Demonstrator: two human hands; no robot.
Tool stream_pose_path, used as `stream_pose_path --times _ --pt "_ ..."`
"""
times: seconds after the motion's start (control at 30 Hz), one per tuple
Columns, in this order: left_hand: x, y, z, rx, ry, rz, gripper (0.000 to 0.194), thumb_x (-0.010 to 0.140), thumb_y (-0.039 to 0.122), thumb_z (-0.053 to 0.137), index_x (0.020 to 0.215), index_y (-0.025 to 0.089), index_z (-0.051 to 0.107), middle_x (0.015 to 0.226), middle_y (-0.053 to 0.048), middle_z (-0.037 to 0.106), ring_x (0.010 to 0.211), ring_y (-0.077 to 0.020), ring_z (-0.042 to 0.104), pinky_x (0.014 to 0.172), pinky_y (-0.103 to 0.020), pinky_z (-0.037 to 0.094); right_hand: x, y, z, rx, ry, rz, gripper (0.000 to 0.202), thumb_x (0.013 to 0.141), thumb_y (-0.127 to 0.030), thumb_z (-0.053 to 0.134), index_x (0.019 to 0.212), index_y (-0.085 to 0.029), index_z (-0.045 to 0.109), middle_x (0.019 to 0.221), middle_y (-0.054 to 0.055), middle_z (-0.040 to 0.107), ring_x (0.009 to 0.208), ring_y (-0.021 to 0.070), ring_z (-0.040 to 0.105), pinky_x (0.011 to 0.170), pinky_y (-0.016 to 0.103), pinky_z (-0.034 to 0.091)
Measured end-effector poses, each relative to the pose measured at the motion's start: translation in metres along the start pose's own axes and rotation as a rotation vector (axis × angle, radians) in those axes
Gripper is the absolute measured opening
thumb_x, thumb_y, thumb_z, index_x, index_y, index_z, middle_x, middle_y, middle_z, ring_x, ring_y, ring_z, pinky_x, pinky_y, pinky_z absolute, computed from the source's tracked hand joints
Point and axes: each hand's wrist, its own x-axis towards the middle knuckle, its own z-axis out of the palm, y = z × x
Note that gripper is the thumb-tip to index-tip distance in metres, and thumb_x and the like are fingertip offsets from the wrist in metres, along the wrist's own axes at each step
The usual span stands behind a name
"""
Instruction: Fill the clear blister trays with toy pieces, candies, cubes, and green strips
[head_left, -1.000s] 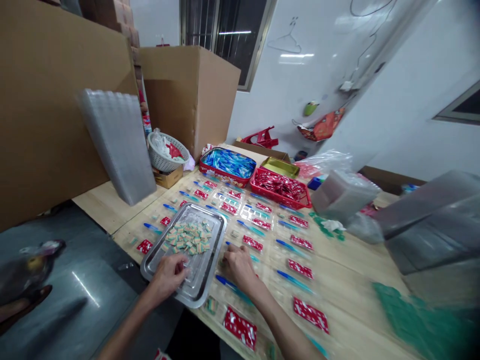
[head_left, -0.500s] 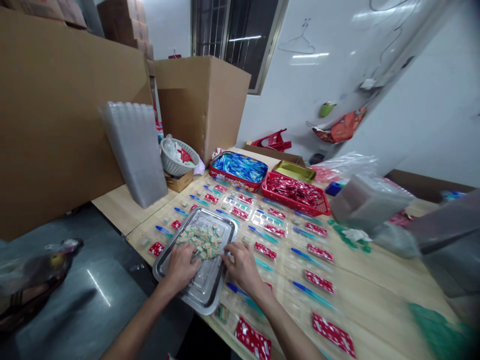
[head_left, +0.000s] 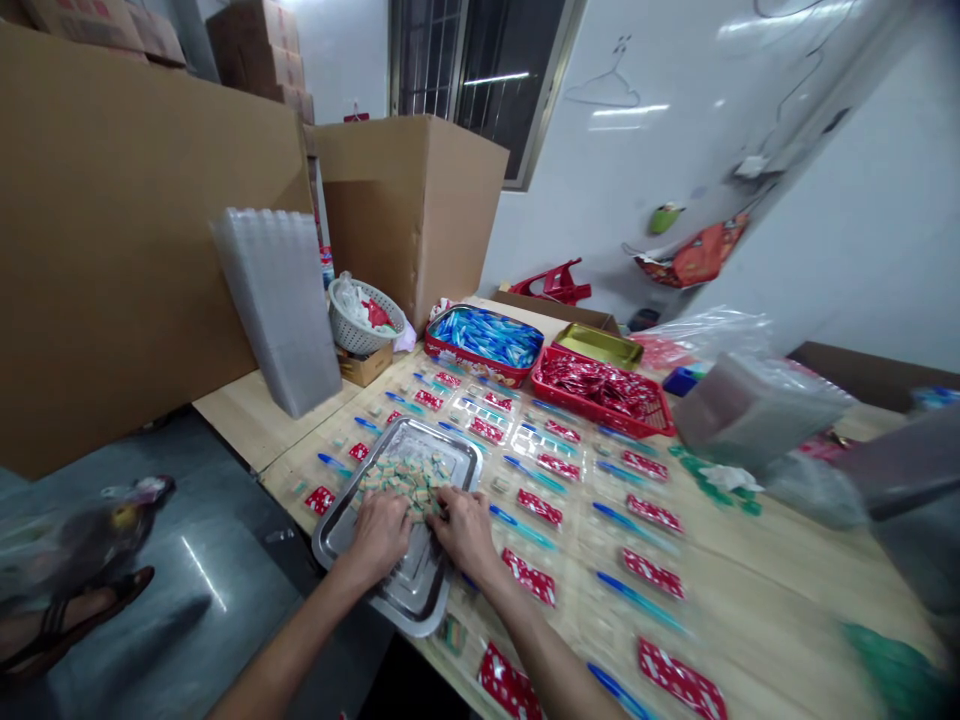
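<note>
Though sm. & jumbled, tan/green striped blocks point(head_left: 409, 474) at L hand point(head_left: 382, 527) & R hand point(head_left: 465, 525), both grips unclear

Single head-worn view, wide, looking forward and down across the worktop point(head_left: 787, 560) from its near side. Left hand point(head_left: 384, 530) and right hand point(head_left: 463, 525) sit close to the camera, below center, seen from above and behind. Floor point(head_left: 247, 510) fills lower left. Wall point(head_left: 570, 190) and window point(head_left: 495, 60) sit farther back, up top; window frame leans right. Right edge blurry.
</note>
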Motion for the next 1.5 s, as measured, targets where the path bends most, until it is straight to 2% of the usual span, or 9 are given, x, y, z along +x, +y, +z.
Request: stream_pose_path --times 0.13,0.27,0.5,0.63,0.83,0.97,1.07,1.27,1.5 --pt "0.001 -0.005 -0.001 -0.053 0.019 -0.036 0.026 0.083 0.014 0.041 0.075 0.017 0.065 0.083 -0.010 0.069 0.084 -0.0222 0.062 0.077 -0.033 0.037 0.000 0.003 0.000 0.088 -0.018 0.036 0.015 0.075 -0.011 0.055 0.080 -0.019 0.067 0.068 0.001 0.068 0.071 0.0176 0.061 0.080 0.030 0.034" --pt "-0.001 -0.011 -0.005 -0.141 0.061 -0.084 0.025 0.078 0.010 0.043 0.068 0.017 0.064 0.074 -0.006 0.068 0.075 -0.0181 0.060 0.069 -0.027 0.036 -0.003 0.006 -0.002 0.184 0.017 0.061 0.017 0.072 -0.012 0.054 0.079 -0.018 0.068 0.073 0.002 0.069 0.074 0.0192 0.061 0.079 0.030 0.038" --pt "-0.009 -0.020 -0.001 -0.577 0.157 -0.147 0.015 0.070 0.014 0.050 0.064 0.015 0.064 0.060 0.001 0.061 0.061 -0.0135 0.052 0.060 -0.023 0.037 -0.010 -0.007 -0.011 0.677 -0.102 0.094 0.008 0.066 -0.017 0.059 0.072 -0.017 0.064 0.067 -0.001 0.063 0.066 0.0164 0.057 0.063 0.025 0.042" --pt "-0.012 -0.017 0.004 -0.837 0.126 -0.156 0.015 0.066 0.019 0.050 0.061 0.014 0.063 0.056 0.002 0.056 0.058 -0.0124 0.049 0.056 -0.022 0.035 -0.014 -0.019 -0.008 0.856 -0.135 0.118 0.009 0.062 -0.015 0.063 0.071 -0.017 0.065 0.065 -0.002 0.063 0.066 0.0154 0.056 0.064 0.025 0.042" --pt "-0.021 -0.012 0.000 -1.076 -0.012 -0.145 0.017 0.064 0.024 0.053 0.066 0.012 0.066 0.059 0.002 0.057 0.058 -0.0115 0.048 0.056 -0.022 0.035 -0.019 -0.025 -0.002 0.804 -0.082 0.128 0.009 0.063 -0.013 0.060 0.069 -0.018 0.064 0.065 -0.001 0.062 0.066 0.0156 0.055 0.063 0.025 0.041" --pt "-0.030 -0.011 -0.007 -0.977 -0.102 -0.074 0.019 0.063 0.023 0.058 0.074 0.012 0.069 0.062 0.001 0.059 0.058 -0.0119 0.049 0.056 -0.023 0.036 -0.027 -0.027 -0.001 0.706 -0.089 0.081 0.010 0.065 -0.011 0.056 0.069 -0.018 0.060 0.068 0.000 0.063 0.069 0.0166 0.057 0.065 0.026 0.041" --pt "-0.036 -0.011 -0.008 -0.760 -0.072 -0.054 0.019 0.064 0.016 0.056 0.076 0.013 0.070 0.061 0.001 0.060 0.058 -0.0122 0.050 0.056 -0.023 0.035 -0.033 -0.029 0.002 0.594 -0.067 0.025 0.012 0.062 -0.007 0.055 0.066 -0.019 0.056 0.070 0.000 0.060 0.070 0.0166 0.055 0.064 0.026 0.039" --pt "-0.046 -0.011 0.003 -0.623 0.010 0.013 0.024 0.069 0.010 0.049 0.079 0.016 0.070 0.076 -0.003 0.069 0.071 -0.0158 0.059 0.067 -0.026 0.041 -0.041 -0.030 0.004 0.458 -0.112 -0.012 0.036 0.061 -0.006 0.059 0.094 -0.020 0.060 0.078 -0.001 0.062 0.067 0.0154 0.054 0.064 0.025 0.035" --pt "-0.052 -0.014 0.006 -0.438 -0.045 0.052 0.026 0.070 0.007 0.049 0.085 0.016 0.068 0.085 -0.005 0.068 0.082 -0.0183 0.060 0.075 -0.029 0.041 -0.045 -0.027 0.008 0.332 -0.160 -0.046 0.019 0.063 -0.004 0.056 0.074 -0.019 0.061 0.067 -0.002 0.061 0.064 0.0133 0.053 0.064 0.025 0.030"
